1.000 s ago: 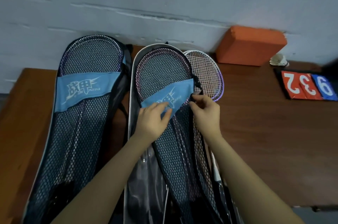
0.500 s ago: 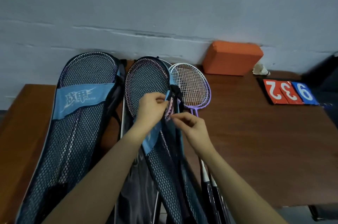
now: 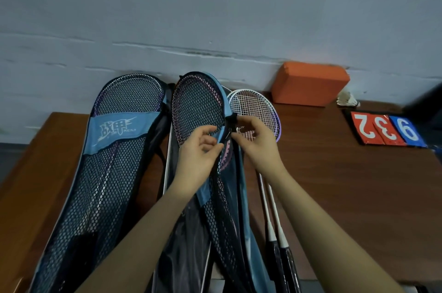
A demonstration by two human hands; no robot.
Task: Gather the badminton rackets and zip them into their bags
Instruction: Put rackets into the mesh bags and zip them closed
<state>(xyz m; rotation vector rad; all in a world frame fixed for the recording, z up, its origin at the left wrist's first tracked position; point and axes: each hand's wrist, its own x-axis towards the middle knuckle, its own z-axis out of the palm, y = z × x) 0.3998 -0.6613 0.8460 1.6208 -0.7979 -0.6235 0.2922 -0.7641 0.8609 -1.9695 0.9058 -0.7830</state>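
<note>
The lower ends of both mesh bags, the left bag (image 3: 100, 173) and the middle bag (image 3: 198, 106), run off the bottom edge. The loose rackets' (image 3: 253, 111) black grips are cut off there too. Right of the middle bag, the right hand's fingers (image 3: 239, 125) cover the zipper pull; whether they pinch it cannot be told.

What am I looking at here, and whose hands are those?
No machine here: a person wears a camera on their head, so it looks down at their own hands. On the brown table lie two mesh racket bags. The left bag lies by itself. The left hand holds the edge of the middle bag, and the right hand pinches its zipper pull. Loose white rackets lie beside it. Farther back are an orange block, a shuttlecock and number cards.
</note>
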